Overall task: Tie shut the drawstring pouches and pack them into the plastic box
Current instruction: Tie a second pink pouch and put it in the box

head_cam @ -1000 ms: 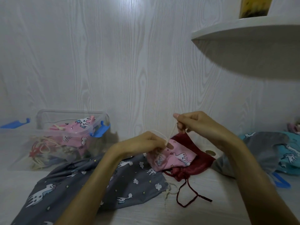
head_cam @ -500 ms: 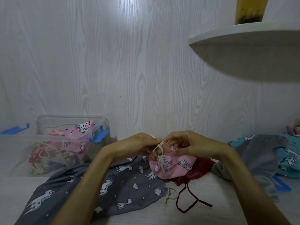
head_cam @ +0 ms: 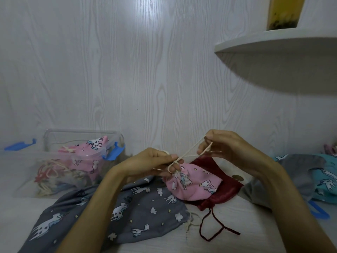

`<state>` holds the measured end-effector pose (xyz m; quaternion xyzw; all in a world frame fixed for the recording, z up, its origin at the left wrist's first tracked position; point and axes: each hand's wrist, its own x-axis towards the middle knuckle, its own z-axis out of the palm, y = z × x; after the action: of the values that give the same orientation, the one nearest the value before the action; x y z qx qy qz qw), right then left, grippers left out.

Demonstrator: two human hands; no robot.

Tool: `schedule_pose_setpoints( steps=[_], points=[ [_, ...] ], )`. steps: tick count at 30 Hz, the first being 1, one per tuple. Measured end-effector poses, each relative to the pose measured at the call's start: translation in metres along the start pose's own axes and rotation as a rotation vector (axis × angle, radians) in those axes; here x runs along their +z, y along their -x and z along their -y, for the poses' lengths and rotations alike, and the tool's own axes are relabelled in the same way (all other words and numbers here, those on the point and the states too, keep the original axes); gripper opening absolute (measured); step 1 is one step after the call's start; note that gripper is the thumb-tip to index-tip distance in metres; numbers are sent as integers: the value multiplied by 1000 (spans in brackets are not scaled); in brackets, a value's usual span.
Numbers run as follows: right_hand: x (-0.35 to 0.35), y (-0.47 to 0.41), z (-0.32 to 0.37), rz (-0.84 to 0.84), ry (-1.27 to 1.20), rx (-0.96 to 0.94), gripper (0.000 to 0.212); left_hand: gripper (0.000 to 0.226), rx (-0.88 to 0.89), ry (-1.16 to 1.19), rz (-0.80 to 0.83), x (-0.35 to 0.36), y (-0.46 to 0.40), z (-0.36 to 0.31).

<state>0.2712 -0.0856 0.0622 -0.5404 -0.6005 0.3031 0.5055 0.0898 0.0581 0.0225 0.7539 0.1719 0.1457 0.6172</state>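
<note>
Storage is provided by the clear plastic box, set well left of the fingers and already holding pouches. A grey unicorn pouch is spread on the table below the left hand, whose fingers are curled and pinch the cream drawstring at the gathered neck of the pink pouch. The pink pouch is laid over a dark red pouch. The cord's raised end is pinched by the right hand. A teal pouch is located far right.
</note>
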Motion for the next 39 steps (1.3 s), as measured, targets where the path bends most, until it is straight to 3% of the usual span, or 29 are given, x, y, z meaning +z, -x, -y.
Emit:
schedule_pose_setpoints(
  steps=[2,4,6,8,10,14,19,22,27,32,36,39],
  points=[
    [2,2,4,-34,-160,-13,20,35,22,88,-13,-1,-1,1],
    [6,0,4,-98,-161,13,21,33,35,142,-33,0,-2,2],
    [13,-2,2,-120,120,84,23,27,45,182,-71,0,-3,3],
    [22,-3,0,-30,391,134,24,26,51,208,-104,1,-2,1],
    [29,-4,-3,23,470,138,25,23,57,206,-130,2,-2,0],
    [23,-6,-2,-66,537,89,22,15,61,218,-201,0,0,0],
    [11,-2,-2,-7,520,66,4,17,95,223,-259,3,-3,2],
    [10,-3,0,-25,603,49,5,15,107,217,-280,4,-3,1],
    [12,3,8,156,425,153,20,14,121,204,-244,7,0,-4],
    [21,1,9,77,429,188,42,16,112,163,-213,9,0,-4],
    [31,-4,3,84,481,148,25,21,113,151,-217,10,-1,-3],
    [27,-4,2,99,426,138,24,25,117,180,-243,7,-1,-3]
  ],
)
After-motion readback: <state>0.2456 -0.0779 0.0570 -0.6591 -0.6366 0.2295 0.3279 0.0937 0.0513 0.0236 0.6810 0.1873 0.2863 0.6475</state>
